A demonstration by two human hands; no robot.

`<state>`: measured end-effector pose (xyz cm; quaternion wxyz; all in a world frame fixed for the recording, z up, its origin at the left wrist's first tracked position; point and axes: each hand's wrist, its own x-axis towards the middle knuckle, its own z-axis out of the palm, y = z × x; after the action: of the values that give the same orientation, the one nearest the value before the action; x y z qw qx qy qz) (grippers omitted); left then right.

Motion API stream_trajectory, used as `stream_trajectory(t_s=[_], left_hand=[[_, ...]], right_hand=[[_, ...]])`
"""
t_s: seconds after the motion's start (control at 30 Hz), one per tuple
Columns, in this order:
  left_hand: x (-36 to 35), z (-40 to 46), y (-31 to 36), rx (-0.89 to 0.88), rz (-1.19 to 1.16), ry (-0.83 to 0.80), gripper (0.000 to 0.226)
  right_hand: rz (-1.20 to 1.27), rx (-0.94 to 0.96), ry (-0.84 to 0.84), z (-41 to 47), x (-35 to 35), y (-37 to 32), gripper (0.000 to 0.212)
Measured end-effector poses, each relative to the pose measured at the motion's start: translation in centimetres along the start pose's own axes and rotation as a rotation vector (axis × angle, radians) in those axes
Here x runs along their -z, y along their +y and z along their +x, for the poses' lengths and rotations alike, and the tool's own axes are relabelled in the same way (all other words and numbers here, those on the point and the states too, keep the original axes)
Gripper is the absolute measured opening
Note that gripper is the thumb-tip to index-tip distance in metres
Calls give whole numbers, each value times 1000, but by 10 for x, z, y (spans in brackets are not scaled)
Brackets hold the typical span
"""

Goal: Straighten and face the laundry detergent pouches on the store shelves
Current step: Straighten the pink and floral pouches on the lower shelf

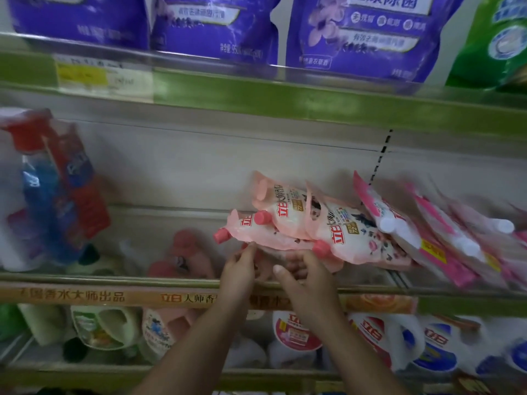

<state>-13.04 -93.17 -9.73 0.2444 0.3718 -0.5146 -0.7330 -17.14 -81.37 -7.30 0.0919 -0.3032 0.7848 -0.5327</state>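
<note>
Several pale pink detergent pouches (pixel 339 232) with pink screw caps lie tipped over in a leaning pile on the middle shelf. To their right slump brighter pink pouches (pixel 445 246) with white caps. My left hand (pixel 239 266) pinches the lower edge of the lowest pink pouch (pixel 251 232), just under its cap. My right hand (pixel 302 275) reaches beneath the pile, fingers curled against the underside of the pouches near a pink cap. Both forearms come up from the bottom of the view.
A clear plastic lip (pixel 142 279) runs along the middle shelf's front edge. Spray bottles in plastic wrap (pixel 48 189) stand at the left. Purple pouches (pixel 365 35) fill the upper shelf, a green one (pixel 496 44) beside them. White detergent jugs (pixel 379 340) sit on the shelf below.
</note>
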Motion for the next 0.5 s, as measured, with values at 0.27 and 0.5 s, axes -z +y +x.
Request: stream_trajectory(t_s=[0.27, 0.5], left_hand=[[-4, 35, 8, 168, -70, -85, 33], [-6, 60, 11, 287, -221, -110, 26]], right_hand=[[12, 10, -19, 25, -14, 0, 18], [3, -15, 38, 41, -31, -3, 22]])
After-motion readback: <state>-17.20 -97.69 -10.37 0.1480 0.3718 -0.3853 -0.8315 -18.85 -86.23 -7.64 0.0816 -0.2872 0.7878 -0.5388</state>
